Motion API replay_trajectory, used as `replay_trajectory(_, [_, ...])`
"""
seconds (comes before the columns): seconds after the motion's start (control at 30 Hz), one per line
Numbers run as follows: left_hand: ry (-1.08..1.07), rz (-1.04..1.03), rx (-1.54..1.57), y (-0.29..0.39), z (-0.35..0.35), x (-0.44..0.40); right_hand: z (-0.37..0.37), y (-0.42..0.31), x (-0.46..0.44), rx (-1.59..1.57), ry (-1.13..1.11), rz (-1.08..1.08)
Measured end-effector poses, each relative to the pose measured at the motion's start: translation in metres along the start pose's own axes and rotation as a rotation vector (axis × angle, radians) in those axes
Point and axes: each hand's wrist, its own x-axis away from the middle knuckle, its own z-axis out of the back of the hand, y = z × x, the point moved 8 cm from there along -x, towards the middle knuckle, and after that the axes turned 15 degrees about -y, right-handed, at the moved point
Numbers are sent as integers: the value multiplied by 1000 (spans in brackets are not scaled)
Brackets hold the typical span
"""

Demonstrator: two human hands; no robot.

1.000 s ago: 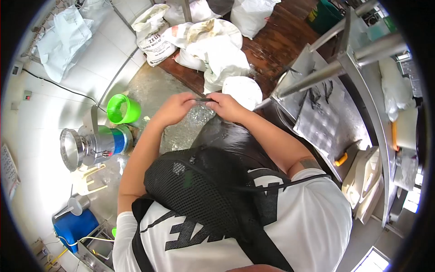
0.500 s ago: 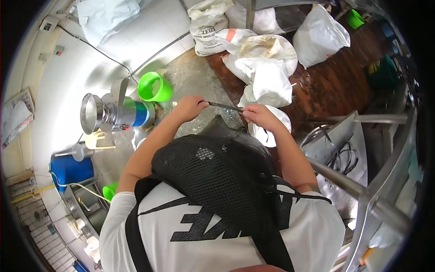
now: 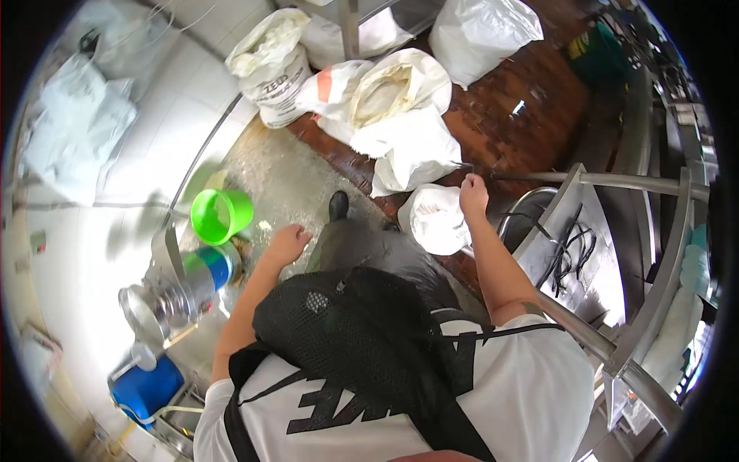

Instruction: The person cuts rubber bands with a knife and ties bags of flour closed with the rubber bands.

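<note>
My right hand (image 3: 473, 195) is closed and reaches out over the white sack, with the end of a thin dark strip (image 3: 465, 165) showing just beyond its fingers; the rest of the strip is hidden. Below and left of that hand is an opened white sack (image 3: 433, 219). My left hand (image 3: 289, 244) hangs in the air on the other side, its fingers loosely apart and nothing visible in them. The nearest thing to it is a bright green bucket (image 3: 222, 216) on the floor. A black mesh bag (image 3: 346, 323) is strapped across my chest.
Several white sacks stand ahead, one an open flour sack (image 3: 271, 73), on reddish-brown flooring (image 3: 500, 115). A metal machine (image 3: 173, 289) and a blue container (image 3: 146, 389) are at left. On the right, a metal frame (image 3: 654, 254) borders a panel with black cables (image 3: 573, 258).
My hands have come apart; earlier both held the dark strip stretched between them. The left hand let go and dropped leftward, while the right moved right. My view has shifted.
</note>
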Motion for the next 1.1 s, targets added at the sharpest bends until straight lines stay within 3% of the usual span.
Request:
replay_trajectory(0.07, [-80, 12, 13, -36, -3, -42, -24, 12, -7, 259, -119, 17])
replay_trajectory(0.2, [-219, 32, -74, -57, 13, -113, -83, 56, -5, 452, -329, -149])
replay_trajectory(0.23, [-253, 24, -78, -61, 15, -131, -95, 57, 4, 323, -426, -186])
replay_trajectory(0.37, [-266, -41, -89, -55, 18, -189, -122, 41, 6, 417, -506, -247])
replay_trajectory(0.47, [-301, -126, -163, -37, -1, -229, -139, 64, -28, 505, -607, -173])
replay_trajectory(0.5, [-329, -127, -179, -31, -12, -241, -139, 80, -46, 502, -619, -206])
replay_trajectory(0.57, [-324, -198, -169, -1, -29, -267, -133, 110, -90, 547, -435, -83])
replay_trajectory(0.63, [-339, -253, -129, 39, -48, -296, -121, 116, -133, 653, -396, -198])
replay_trajectory(0.67, [-324, -304, -69, 59, -58, -311, -112, 113, -154, 549, -415, -230])
replay_trajectory(0.73, [-410, -356, -20, 88, -93, -352, -114, 124, -196, 574, -400, -190])
replay_trajectory(0.8, [-459, 9, 158, 85, -125, -383, -119, 112, -226, 654, -434, -128])
replay_trajectory(0.87, [-617, 38, 450, 83, -161, -427, -138, 124, -261, 725, -463, -29])
replay_trajectory(1.0, [-497, 1, 1321, 78, -174, -507, -216, 153, -298, 638, -578, 144])
replay_trajectory(1.07, [-433, -43, 1441, 76, -170, -531, -252, 128, -272, 579, -735, 98])
replay_trajectory(1.1, [-411, -56, 1477, 74, -167, -537, -298, 147, -276, 616, -669, 268])
